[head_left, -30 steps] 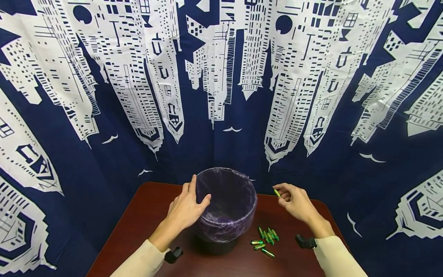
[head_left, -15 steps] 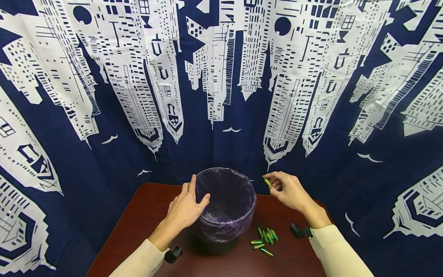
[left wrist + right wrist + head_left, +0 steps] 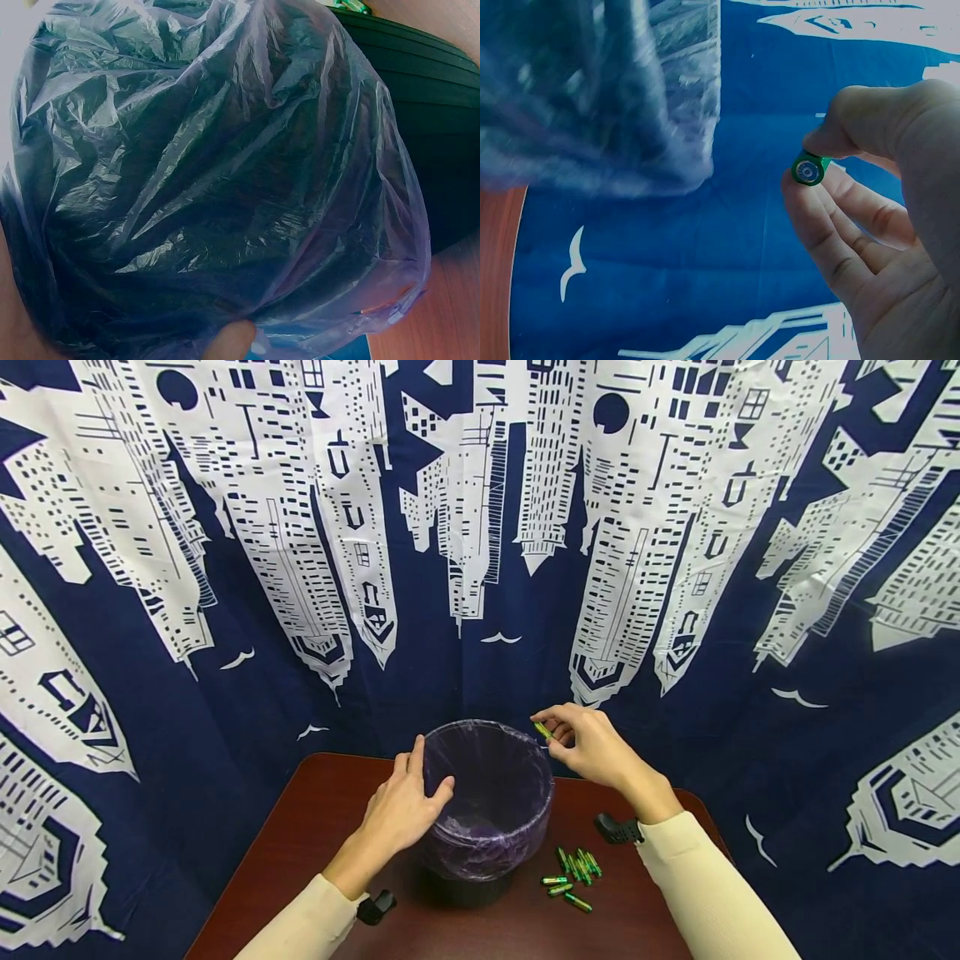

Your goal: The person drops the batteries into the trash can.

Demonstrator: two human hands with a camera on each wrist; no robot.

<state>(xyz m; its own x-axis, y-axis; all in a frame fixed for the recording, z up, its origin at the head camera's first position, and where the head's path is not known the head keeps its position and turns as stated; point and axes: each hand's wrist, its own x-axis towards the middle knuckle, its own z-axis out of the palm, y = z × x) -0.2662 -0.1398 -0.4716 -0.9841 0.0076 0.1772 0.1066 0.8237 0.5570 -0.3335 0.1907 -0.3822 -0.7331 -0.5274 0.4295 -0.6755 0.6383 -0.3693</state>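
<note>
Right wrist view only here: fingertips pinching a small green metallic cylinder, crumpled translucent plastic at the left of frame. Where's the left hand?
Observer: In the head view, the left hand rests at the left edge of a dark round bin lined with translucent purplish plastic.
Operator: Any more like the small green metallic cylinder the right hand is pinching?
Observer: Yes. Several more green-and-gold cylinders lie on the reddish-brown table, to the right of the bin in the head view.
</note>
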